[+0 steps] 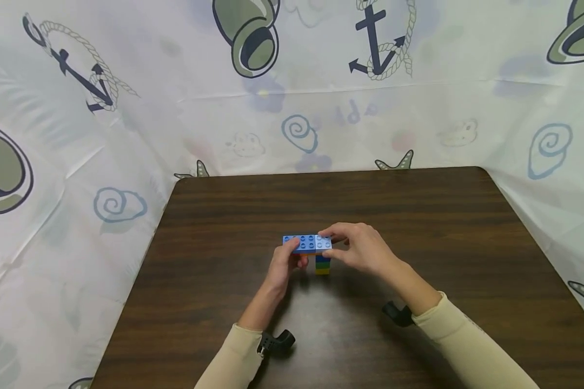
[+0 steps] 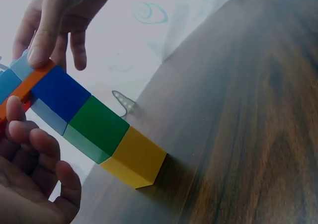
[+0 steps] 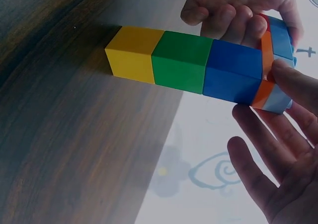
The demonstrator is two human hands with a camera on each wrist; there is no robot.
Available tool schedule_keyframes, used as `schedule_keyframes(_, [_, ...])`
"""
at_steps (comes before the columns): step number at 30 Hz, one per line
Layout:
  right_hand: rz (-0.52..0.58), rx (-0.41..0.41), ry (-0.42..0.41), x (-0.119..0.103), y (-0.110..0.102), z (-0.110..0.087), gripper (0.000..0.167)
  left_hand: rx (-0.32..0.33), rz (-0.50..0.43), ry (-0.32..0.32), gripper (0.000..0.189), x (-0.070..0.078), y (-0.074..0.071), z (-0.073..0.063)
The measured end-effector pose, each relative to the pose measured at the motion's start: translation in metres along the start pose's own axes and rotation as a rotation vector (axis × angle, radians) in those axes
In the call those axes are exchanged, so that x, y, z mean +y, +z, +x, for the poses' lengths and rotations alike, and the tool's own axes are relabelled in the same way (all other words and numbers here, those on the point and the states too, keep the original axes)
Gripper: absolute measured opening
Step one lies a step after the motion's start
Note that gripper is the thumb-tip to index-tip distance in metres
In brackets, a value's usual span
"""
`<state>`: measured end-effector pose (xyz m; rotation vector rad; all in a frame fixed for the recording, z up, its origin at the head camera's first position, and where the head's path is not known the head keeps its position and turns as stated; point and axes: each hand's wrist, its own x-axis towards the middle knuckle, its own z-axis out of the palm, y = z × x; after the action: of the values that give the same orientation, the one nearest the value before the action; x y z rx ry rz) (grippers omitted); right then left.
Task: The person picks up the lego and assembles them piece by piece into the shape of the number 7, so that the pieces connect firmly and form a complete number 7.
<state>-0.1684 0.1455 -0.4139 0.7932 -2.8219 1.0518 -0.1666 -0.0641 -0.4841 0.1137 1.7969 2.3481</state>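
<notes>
A tower of toy building bricks stands upright on the table: a yellow brick (image 2: pixel 134 157) at the bottom, a green brick (image 2: pixel 97 129), then a dark blue brick (image 2: pixel 59 97). On top lies a thin orange plate (image 3: pixel 267 47), jutting leftward past the tower. Above it sit a blue brick (image 1: pixel 306 245) and a light blue brick (image 1: pixel 323 242), side by side. My left hand (image 1: pixel 279 266) grips the overhanging end, thumb on top and fingers curled beneath, by a red piece (image 3: pixel 266 21), mostly hidden. My right hand (image 1: pixel 365 248) pinches the light blue brick between thumb and fingers.
The dark wood-grain table (image 1: pixel 214 216) has its far edge behind the hands. A white patterned cloth (image 1: pixel 331 129) hangs behind and along both sides. A black wrist camera (image 1: pixel 278 342) is worn on the left wrist, another black camera (image 1: pixel 398 313) on the right.
</notes>
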Motion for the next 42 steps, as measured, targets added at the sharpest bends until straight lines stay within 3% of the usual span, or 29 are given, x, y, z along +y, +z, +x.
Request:
schedule_keyframes(7, [0.024, -0.008, 0.003, 0.002, 0.002, 0.0, 0.04, -0.039, 0.078, -0.042, 0.048, 0.004, -0.009, -0.003])
schedule_keyframes(9, [0.03, -0.014, 0.002, 0.004, 0.0, 0.0, 0.04, -0.042, 0.094, 0.001, 0.044, 0.008, -0.013, -0.002])
schedule_keyframes(13, [0.063, -0.028, 0.0, 0.008, -0.004, 0.001, 0.04, 0.002, 0.115, 0.165, 0.036, 0.011, -0.022, 0.0])
schedule_keyframes(16, [0.103, -0.045, -0.008, 0.011, -0.006, 0.003, 0.04, 0.041, 0.183, 0.258, 0.031, 0.013, -0.027, -0.001])
schedule_keyframes(20, [0.144, -0.059, -0.012, 0.014, -0.007, 0.005, 0.041, 0.046, 0.247, 0.287, 0.029, 0.017, -0.03, -0.001])
schedule_keyframes(25, [0.166, -0.051, -0.007, 0.017, -0.009, 0.007, 0.039, 0.021, 0.212, 0.309, 0.036, 0.02, -0.031, 0.0])
schedule_keyframes(30, [0.187, -0.054, 0.026, 0.025, -0.009, 0.01, 0.037, 0.018, 0.184, 0.303, 0.036, 0.019, -0.03, 0.004])
schedule_keyframes(36, [0.23, -0.053, 0.092, 0.036, -0.004, 0.014, 0.038, 0.081, 0.208, 0.221, 0.03, 0.015, -0.028, 0.015])
schedule_keyframes(42, [0.275, -0.009, 0.153, 0.048, 0.005, 0.018, 0.038, 0.094, 0.244, 0.15, 0.03, 0.011, -0.028, 0.023])
